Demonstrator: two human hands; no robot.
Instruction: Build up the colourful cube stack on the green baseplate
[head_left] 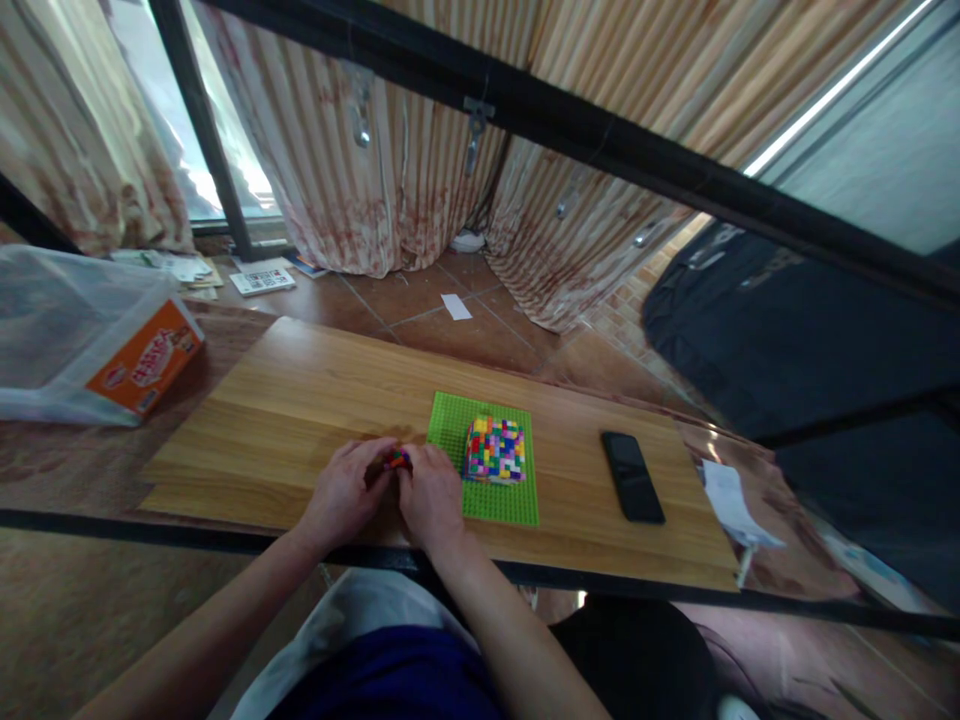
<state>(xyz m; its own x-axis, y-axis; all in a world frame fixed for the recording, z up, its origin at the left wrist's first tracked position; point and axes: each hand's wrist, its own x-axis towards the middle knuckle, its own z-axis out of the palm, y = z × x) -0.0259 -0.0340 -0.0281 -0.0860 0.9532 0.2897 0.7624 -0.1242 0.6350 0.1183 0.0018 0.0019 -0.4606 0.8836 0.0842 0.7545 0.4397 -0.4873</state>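
Note:
Between the fingers of both hands sits a small cluster of toy building bricks, with red and other dark colours showing; how many pieces there are I cannot tell. My left hand pinches it from the left. From the right, my right hand closes on it, just beside a green baseplate. On that baseplate stands a block built of many multicoloured bricks. My right hand covers part of the baseplate's left edge.
The wooden board carries a black phone at the right. A clear plastic bin with an orange label stands at the far left. White paper lies past the board's right end. A dark metal bar crosses overhead.

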